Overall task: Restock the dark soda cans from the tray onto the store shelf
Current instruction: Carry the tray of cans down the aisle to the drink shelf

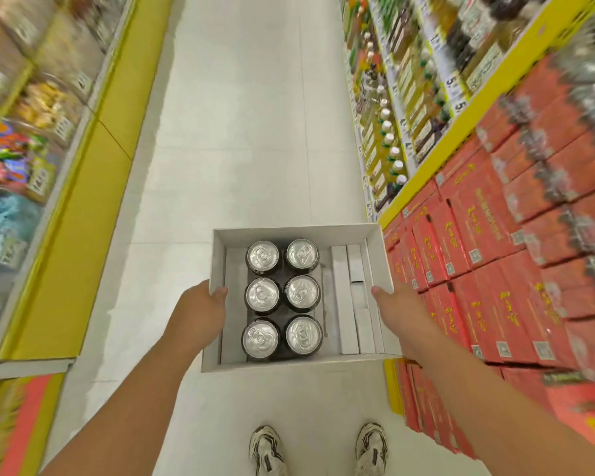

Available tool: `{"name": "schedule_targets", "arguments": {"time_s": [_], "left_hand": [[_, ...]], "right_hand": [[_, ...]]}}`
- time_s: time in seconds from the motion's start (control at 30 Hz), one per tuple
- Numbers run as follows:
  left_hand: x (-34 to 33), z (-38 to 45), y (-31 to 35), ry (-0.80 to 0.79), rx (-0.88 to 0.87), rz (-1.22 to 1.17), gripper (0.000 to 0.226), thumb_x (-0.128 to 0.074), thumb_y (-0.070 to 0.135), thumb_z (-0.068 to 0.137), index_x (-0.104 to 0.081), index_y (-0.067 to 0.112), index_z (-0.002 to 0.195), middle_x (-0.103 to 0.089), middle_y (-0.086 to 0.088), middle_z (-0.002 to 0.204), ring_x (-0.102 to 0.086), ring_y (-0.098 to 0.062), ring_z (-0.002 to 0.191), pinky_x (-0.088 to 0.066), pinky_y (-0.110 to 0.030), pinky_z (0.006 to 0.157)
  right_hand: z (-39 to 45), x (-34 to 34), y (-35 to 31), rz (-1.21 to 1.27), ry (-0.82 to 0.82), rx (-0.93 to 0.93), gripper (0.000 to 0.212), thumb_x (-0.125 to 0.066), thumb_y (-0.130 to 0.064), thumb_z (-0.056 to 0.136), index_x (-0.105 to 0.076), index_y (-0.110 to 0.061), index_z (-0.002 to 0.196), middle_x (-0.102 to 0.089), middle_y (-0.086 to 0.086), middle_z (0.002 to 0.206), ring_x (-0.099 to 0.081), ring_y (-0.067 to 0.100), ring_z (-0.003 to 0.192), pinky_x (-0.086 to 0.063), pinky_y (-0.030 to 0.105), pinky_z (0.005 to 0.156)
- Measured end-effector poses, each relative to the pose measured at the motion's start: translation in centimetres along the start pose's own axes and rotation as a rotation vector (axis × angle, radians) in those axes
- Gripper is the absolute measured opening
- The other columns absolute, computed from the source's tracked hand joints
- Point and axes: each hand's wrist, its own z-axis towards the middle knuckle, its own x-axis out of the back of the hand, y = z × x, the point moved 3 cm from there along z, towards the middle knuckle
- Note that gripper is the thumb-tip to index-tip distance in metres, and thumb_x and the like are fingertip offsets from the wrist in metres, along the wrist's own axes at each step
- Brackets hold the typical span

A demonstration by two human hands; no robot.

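Stretching forward from both lower corners, two bare forearms are seen carrying a white cardboard tray (217, 266) above a shop aisle. The left hand (200, 312) is clamped on the tray's left wall, its thumb hooked over the rim and its fingers hidden beneath. The right hand (401, 316) is pressed along the right wall, thumb laid over the rim, its grip closed on the tray's side and its fingers out of sight below.

Six dark soda cans (282, 298) are held upright in the tray, arranged in two columns of three, silver tops and pull tabs facing up, neighbours touching or nearly so. Flat white cardboard strips (346, 304) are laid lengthwise in the tray, to the right of the cans. A bare strip of the tray's bottom is left open on the cans' left.

Pale floor tiles (241, 132) are shown running down the aisle, and a pair of white sneakers (318, 450) is visible below the tray. Stacked red cartons (488, 242) with yellow lettering are ranged just beside the tray on the right, under yellow-edged shelves of bottles (390, 132). Blurred snack packets (18, 139) are seen on the yellow-based shelving at left.
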Motion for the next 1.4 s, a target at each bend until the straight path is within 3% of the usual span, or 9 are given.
{"name": "schedule_targets", "arguments": {"time_s": [0.13, 0.3, 0.4, 0.57, 0.73, 0.87, 1.03, 1.27, 1.4], "left_hand": [[5.4, 1.4, 3.2, 0.005, -0.047, 0.011, 0.023, -0.041, 0.029, 0.105, -0.056, 0.013, 0.098, -0.058, -0.003, 0.085, -0.055, -0.023, 0.079, -0.041, -0.033, 0.072], [9.3, 5.1, 7.1, 0.005, -0.042, 0.007, 0.026, -0.041, 0.030, 0.105, -0.056, 0.011, 0.098, -0.060, -0.004, 0.089, -0.056, -0.025, 0.083, -0.042, -0.033, 0.074], [10.5, 8.7, 9.7, 0.005, -0.041, 0.008, 0.026, -0.042, 0.030, 0.105, -0.055, 0.009, 0.099, -0.056, -0.001, 0.084, -0.055, -0.023, 0.082, -0.042, -0.033, 0.074], [11.8, 15.4, 15.3, 0.039, -0.019, 0.013, 0.027, -0.043, 0.031, 0.105, -0.058, 0.009, 0.103, -0.061, -0.007, 0.095, -0.055, -0.023, 0.082, -0.041, -0.033, 0.073], [14.6, 22.7, 22.0, 0.042, -0.006, -0.010, 0.034, -0.045, 0.034, 0.104, -0.062, 0.007, 0.115, -0.064, -0.012, 0.107, -0.058, -0.028, 0.094, -0.044, -0.035, 0.079], [17.1, 29.5, 27.5, 0.045, -0.021, -0.026, 0.025, -0.045, 0.030, 0.104, -0.059, 0.010, 0.109, -0.059, -0.006, 0.096, -0.056, -0.024, 0.086, -0.042, -0.033, 0.075], [20.2, 40.9, 33.2, 0.045, -0.055, -0.002, 0.024, -0.045, 0.032, 0.104, -0.056, 0.011, 0.099, -0.062, -0.006, 0.092, -0.056, -0.020, 0.078, -0.043, -0.032, 0.071], [26.7, 57.9, 42.6, 0.015, -0.086, 0.057, 0.030, -0.044, 0.030, 0.104, -0.061, 0.005, 0.101, -0.063, -0.008, 0.088, -0.056, -0.023, 0.073, -0.038, -0.031, 0.059], [30.6, 66.8, 48.5, 0.000, -0.116, 0.085, 0.031, -0.044, 0.030, 0.104, -0.059, 0.003, 0.104, -0.065, -0.013, 0.103, -0.061, -0.031, 0.093, -0.047, -0.035, 0.075]], "right_hand": [[-1.0, 0.3, -5.6, 0.025, 0.035, 0.014, 0.053, -0.047, -0.025, 0.105, -0.033, -0.015, 0.154, -0.037, 0.007, 0.156, -0.038, 0.030, 0.139, -0.034, 0.041, 0.109], [0.3, 0.9, -12.0, 0.049, 0.035, 0.032, 0.039, -0.045, -0.019, 0.105, -0.047, -0.014, 0.144, -0.059, 0.006, 0.124, -0.054, 0.025, 0.104, -0.041, 0.033, 0.089], [3.2, 1.1, -15.6, 0.052, 0.014, 0.016, 0.043, -0.047, -0.021, 0.105, -0.044, -0.014, 0.147, -0.053, 0.007, 0.139, -0.051, 0.029, 0.121, -0.041, 0.037, 0.099], [10.0, 2.4, -22.5, 0.051, -0.003, 0.053, 0.045, -0.048, -0.027, 0.102, -0.046, -0.017, 0.147, -0.054, 0.008, 0.139, -0.052, 0.030, 0.124, -0.044, 0.040, 0.102], [15.8, 5.1, -31.6, 0.015, -0.013, 0.068, 0.054, -0.045, -0.026, 0.105, -0.029, -0.017, 0.156, -0.034, 0.004, 0.158, -0.036, 0.029, 0.141, -0.034, 0.037, 0.109], [21.2, 6.1, -38.8, -0.001, -0.003, 0.075, 0.057, -0.043, -0.028, 0.106, -0.022, -0.018, 0.158, -0.023, 0.003, 0.164, -0.027, 0.028, 0.147, -0.030, 0.040, 0.113], [29.7, 5.6, -47.8, -0.011, 0.051, 0.100, 0.054, -0.044, -0.026, 0.106, -0.026, -0.016, 0.157, -0.029, 0.004, 0.161, -0.032, 0.028, 0.145, -0.032, 0.038, 0.111], [41.1, 4.3, -62.7, -0.011, 0.109, 0.066, 0.056, -0.046, -0.026, 0.105, -0.027, -0.012, 0.156, -0.028, 0.007, 0.162, -0.030, 0.030, 0.146, -0.029, 0.038, 0.114], [47.8, 4.2, -70.6, 0.028, 0.105, 0.055, 0.053, -0.048, -0.029, 0.103, -0.036, -0.012, 0.152, -0.037, 0.008, 0.157, -0.038, 0.031, 0.141, -0.033, 0.039, 0.115]]}}
